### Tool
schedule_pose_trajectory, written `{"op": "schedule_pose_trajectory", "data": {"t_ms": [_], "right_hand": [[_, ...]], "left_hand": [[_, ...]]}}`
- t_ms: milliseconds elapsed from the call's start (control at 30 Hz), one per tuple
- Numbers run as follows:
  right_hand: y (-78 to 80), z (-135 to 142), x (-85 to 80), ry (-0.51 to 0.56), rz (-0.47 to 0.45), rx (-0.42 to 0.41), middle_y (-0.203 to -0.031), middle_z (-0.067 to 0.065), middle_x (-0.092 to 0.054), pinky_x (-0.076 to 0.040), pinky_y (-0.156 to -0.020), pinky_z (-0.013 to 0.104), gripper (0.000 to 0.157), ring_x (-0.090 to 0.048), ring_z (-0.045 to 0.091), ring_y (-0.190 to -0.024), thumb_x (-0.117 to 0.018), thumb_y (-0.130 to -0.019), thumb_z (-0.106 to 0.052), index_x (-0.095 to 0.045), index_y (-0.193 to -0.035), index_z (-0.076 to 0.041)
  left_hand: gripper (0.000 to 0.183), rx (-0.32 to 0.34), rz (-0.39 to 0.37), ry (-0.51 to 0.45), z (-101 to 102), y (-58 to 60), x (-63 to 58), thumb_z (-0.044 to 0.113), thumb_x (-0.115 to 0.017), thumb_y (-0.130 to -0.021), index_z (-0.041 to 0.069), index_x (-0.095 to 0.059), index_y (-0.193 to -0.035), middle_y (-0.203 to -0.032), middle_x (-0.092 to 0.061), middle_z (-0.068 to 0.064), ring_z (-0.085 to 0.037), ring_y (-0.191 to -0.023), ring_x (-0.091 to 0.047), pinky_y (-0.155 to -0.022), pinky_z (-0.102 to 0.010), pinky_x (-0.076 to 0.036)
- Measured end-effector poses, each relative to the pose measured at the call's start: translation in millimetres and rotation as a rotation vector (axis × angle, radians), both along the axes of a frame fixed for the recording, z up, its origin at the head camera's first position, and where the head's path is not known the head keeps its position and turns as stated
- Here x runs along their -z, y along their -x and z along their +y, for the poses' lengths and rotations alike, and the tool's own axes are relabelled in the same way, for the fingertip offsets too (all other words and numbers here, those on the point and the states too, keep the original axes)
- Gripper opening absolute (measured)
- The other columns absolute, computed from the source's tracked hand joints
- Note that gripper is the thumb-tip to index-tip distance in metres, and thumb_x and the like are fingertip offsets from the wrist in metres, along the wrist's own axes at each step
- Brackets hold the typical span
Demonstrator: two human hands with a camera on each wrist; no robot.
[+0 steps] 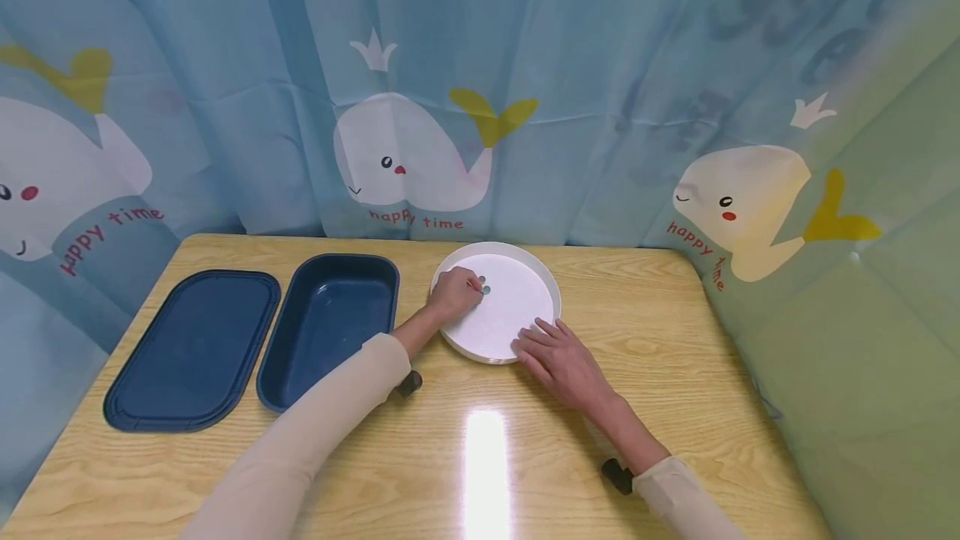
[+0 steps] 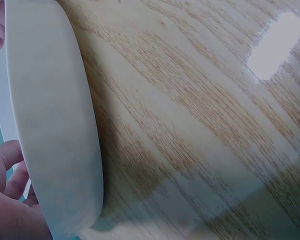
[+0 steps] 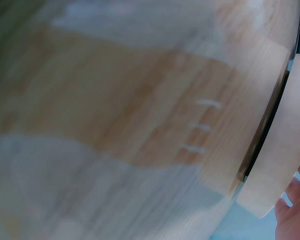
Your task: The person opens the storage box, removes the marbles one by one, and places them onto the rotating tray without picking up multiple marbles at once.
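A white round tray [image 1: 502, 332] lies at the back middle of the table. My left hand [image 1: 455, 294] reaches over its left rim with bent fingers, the fingertips beside two small greenish round pieces [image 1: 486, 290] that look like glass marbles. Whether a piece is between those fingertips is hidden. My right hand [image 1: 558, 361] rests at the tray's front right rim, fingers loosely extended over the edge. The left wrist view shows the tray's outer wall [image 2: 55, 125] with bent left fingers [image 2: 10, 155] behind it. In the right wrist view, right fingers [image 3: 295, 190] lie beside the wall [image 3: 280, 145].
Left of the tray stands a deep dark blue rectangular box [image 1: 337, 315]; its flat blue lid [image 1: 191, 348] lies further left. The wooden table [image 1: 630, 315] meets a blue whale-print curtain [image 1: 585, 107] at the back and right. A bright reflection lies in front.
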State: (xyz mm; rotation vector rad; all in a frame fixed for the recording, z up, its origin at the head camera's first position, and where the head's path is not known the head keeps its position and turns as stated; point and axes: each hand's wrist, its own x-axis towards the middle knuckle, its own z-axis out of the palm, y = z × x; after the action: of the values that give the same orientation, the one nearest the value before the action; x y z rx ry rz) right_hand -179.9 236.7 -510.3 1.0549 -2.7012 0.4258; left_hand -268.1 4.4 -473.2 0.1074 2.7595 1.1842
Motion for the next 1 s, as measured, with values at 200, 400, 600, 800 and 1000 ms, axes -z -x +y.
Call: {"op": "schedule_pose_trajectory", "data": {"t_ms": [200,400,600,800,1000], "right_hand": [[0.6,-0.5,-0.1,0.004,0.012,-0.008,-0.126,0.006,-0.067,-0.032,-0.11,0.055,0.028,-0.053,0.032,-0.129,-0.063,-0.099,-0.024,-0.073,-0.122,-0.013],[1.3,-0.8,0.0,0.001,0.015,-0.015,-0.125,0.006,-0.068,-0.033,-0.109,0.056,0.027,-0.054,0.032,-0.128,-0.064,-0.098,-0.024,-0.073,-0.122,-0.013],[0.2,-0.5,-1.5,0.005,0.0,-0.009,-0.126,0.006,-0.067,-0.031,-0.11,0.055,0.027,-0.053,0.032,-0.129,-0.064,-0.099,-0.024,-0.073,-0.122,-0.013],[-0.6,-1.0,-1.7,0.005,-0.005,-0.003,-0.127,0.007,-0.067,-0.03,-0.111,0.055,0.028,-0.053,0.032,-0.129,-0.064,-0.098,-0.024,-0.073,-0.122,-0.013],[-1.1,-1.2,-2.2,-0.001,-0.004,-0.008,-0.127,0.007,-0.067,-0.03,-0.11,0.055,0.028,-0.053,0.032,-0.129,-0.064,-0.099,-0.024,-0.073,-0.122,-0.013]], "left_hand": [[0.013,-0.002,-0.014,-0.007,-0.8,0.0,-1.1,0.002,-0.064,-0.086,0.001,-0.073,-0.096,-0.093,-0.07,-0.009,-0.021,-0.081,-0.062,-0.072,-0.029,-0.05],[0.013,0.001,0.006,-0.012,-2.0,-1.5,-4.7,0.001,-0.066,-0.087,0.0,-0.073,-0.098,-0.09,-0.07,-0.009,-0.021,-0.08,-0.061,-0.072,-0.029,-0.049],[0.012,-0.011,0.008,-0.059,-3.1,-0.3,-10.6,0.004,-0.07,-0.09,0.002,-0.073,-0.101,-0.087,-0.067,-0.009,-0.02,-0.08,-0.059,-0.071,-0.029,-0.047],[0.013,-0.002,0.035,-0.092,-8.0,-3.5,-21.6,0.01,-0.07,-0.092,0.003,-0.072,-0.103,-0.09,-0.069,-0.009,-0.022,-0.084,-0.062,-0.071,-0.03,-0.049],[0.018,0.015,0.041,-0.139,-20.6,-14.5,-38.4,0.01,-0.071,-0.092,0.0,-0.071,-0.107,-0.094,-0.07,-0.01,-0.024,-0.09,-0.064,-0.076,-0.033,-0.051]]}}
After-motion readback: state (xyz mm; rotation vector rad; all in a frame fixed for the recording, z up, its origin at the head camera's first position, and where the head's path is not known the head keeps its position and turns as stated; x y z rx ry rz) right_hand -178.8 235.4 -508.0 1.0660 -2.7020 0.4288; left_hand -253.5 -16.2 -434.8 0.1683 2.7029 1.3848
